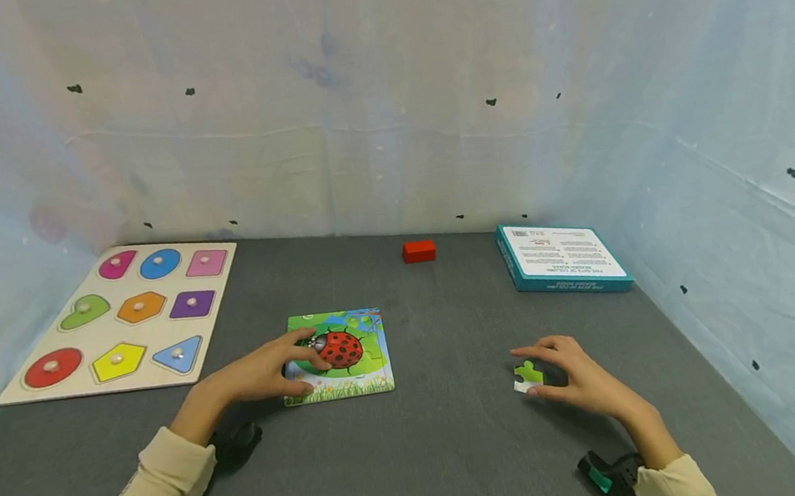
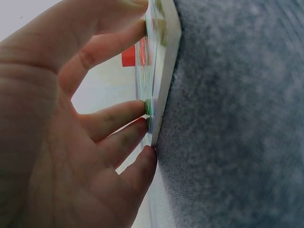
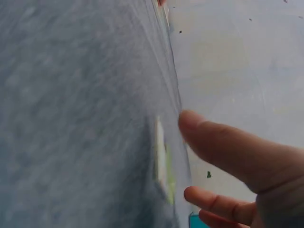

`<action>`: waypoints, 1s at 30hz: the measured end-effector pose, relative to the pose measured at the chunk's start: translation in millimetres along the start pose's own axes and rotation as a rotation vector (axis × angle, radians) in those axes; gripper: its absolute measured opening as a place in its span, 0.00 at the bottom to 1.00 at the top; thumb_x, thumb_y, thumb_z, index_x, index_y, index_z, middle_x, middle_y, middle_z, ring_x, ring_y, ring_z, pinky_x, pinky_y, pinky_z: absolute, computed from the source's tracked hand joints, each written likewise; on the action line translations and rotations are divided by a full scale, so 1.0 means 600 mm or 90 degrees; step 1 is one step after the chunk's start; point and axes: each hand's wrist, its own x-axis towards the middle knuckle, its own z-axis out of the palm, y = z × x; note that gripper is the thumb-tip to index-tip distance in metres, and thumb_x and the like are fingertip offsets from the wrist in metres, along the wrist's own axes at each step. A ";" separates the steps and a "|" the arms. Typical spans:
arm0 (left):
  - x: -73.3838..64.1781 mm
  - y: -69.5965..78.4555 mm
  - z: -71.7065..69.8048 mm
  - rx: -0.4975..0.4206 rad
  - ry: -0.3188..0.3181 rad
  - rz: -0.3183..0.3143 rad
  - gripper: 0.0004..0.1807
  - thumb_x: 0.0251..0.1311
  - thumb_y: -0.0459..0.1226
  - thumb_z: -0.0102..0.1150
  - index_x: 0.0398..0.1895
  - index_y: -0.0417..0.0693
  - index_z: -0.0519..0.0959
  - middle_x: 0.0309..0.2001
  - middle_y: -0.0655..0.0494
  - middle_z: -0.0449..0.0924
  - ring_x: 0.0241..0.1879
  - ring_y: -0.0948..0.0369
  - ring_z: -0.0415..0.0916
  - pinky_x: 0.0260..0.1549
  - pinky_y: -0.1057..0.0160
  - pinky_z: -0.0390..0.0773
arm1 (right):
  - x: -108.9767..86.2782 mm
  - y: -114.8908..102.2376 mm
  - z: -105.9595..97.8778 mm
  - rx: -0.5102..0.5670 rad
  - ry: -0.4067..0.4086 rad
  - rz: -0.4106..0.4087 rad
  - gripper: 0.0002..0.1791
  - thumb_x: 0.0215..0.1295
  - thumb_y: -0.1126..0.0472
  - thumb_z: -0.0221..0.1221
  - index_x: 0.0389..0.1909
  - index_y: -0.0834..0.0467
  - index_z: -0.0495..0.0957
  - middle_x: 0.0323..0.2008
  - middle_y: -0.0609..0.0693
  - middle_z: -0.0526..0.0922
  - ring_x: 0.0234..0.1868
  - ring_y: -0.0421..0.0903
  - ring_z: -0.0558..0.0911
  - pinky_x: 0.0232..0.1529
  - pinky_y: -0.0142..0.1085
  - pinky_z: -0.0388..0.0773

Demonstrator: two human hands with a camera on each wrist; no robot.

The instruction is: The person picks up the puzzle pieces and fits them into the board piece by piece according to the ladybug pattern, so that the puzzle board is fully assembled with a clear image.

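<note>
A square ladybug jigsaw puzzle (image 1: 374, 360) lies flat on the grey table. My left hand (image 1: 270, 369) rests on its left side, the fingertips touching the surface; in the left wrist view several fingers (image 2: 121, 114) meet the puzzle's face and edge (image 2: 166, 71). Further right, a loose green-and-white jigsaw piece (image 1: 530, 375) lies on the table. Around it hovers my right hand (image 1: 580, 375), thumb and fingers spread to either side. The right wrist view shows a gap between the thumb (image 3: 223, 142) and the piece (image 3: 162, 161).
At the left lies a wooden shape board (image 1: 94, 325) with knobbed coloured pieces. A small red block (image 1: 419, 251) sits at the back, and a teal box (image 1: 564, 255) with a white label lies at back right. Pale sheeting (image 1: 380, 116) encloses the grey table (image 1: 426, 462) behind and at the sides.
</note>
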 end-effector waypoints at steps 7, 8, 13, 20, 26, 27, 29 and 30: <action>0.000 0.001 -0.002 0.000 -0.003 -0.004 0.13 0.56 0.43 0.62 0.45 0.56 0.81 0.68 0.34 0.53 0.65 0.37 0.54 0.54 0.37 0.62 | -0.014 0.010 0.010 -0.009 -0.005 0.020 0.30 0.51 0.56 0.69 0.57 0.55 0.74 0.49 0.50 0.72 0.50 0.47 0.66 0.47 0.49 0.63; 0.000 0.001 -0.002 -0.001 -0.003 -0.006 0.13 0.56 0.43 0.62 0.45 0.57 0.81 0.68 0.34 0.53 0.65 0.37 0.54 0.54 0.37 0.62 | -0.014 0.011 0.011 -0.009 -0.004 0.022 0.30 0.51 0.56 0.68 0.57 0.54 0.74 0.49 0.50 0.72 0.51 0.47 0.66 0.46 0.49 0.63; 0.001 0.002 -0.002 0.000 -0.002 -0.007 0.12 0.56 0.44 0.62 0.45 0.58 0.81 0.68 0.34 0.53 0.65 0.37 0.53 0.54 0.37 0.62 | -0.014 0.015 0.017 -0.003 0.009 0.004 0.27 0.52 0.58 0.68 0.56 0.54 0.75 0.49 0.49 0.73 0.51 0.46 0.66 0.47 0.48 0.62; 0.001 0.001 0.000 0.002 -0.001 -0.006 0.12 0.56 0.44 0.62 0.45 0.57 0.81 0.68 0.35 0.53 0.65 0.37 0.53 0.54 0.37 0.61 | -0.015 0.021 0.023 -0.012 0.030 -0.009 0.25 0.53 0.61 0.67 0.54 0.55 0.77 0.49 0.50 0.76 0.52 0.51 0.69 0.48 0.50 0.63; 0.002 0.001 0.002 -0.002 -0.001 -0.013 0.12 0.56 0.43 0.62 0.45 0.57 0.81 0.68 0.36 0.53 0.65 0.38 0.53 0.55 0.37 0.61 | -0.014 0.022 0.024 -0.026 0.035 -0.008 0.22 0.54 0.62 0.66 0.52 0.56 0.78 0.49 0.53 0.77 0.52 0.53 0.70 0.48 0.52 0.65; 0.002 0.001 0.001 -0.002 -0.002 -0.013 0.12 0.56 0.43 0.62 0.45 0.57 0.81 0.68 0.36 0.53 0.65 0.38 0.53 0.55 0.37 0.61 | -0.014 0.021 0.024 -0.027 0.035 -0.008 0.22 0.55 0.62 0.66 0.52 0.56 0.78 0.49 0.53 0.77 0.52 0.53 0.71 0.48 0.52 0.65; 0.002 0.001 0.001 0.000 -0.003 -0.013 0.12 0.56 0.43 0.62 0.45 0.57 0.81 0.68 0.36 0.53 0.65 0.38 0.53 0.55 0.37 0.61 | -0.012 0.019 0.023 -0.027 0.034 -0.006 0.21 0.56 0.62 0.65 0.52 0.56 0.78 0.49 0.53 0.76 0.52 0.53 0.71 0.48 0.53 0.66; 0.001 0.001 0.000 -0.001 -0.004 -0.015 0.12 0.56 0.43 0.62 0.45 0.58 0.81 0.68 0.36 0.53 0.66 0.38 0.53 0.55 0.37 0.61 | -0.010 0.017 0.023 -0.025 0.033 -0.005 0.20 0.56 0.62 0.64 0.52 0.56 0.78 0.49 0.53 0.76 0.52 0.53 0.71 0.48 0.53 0.66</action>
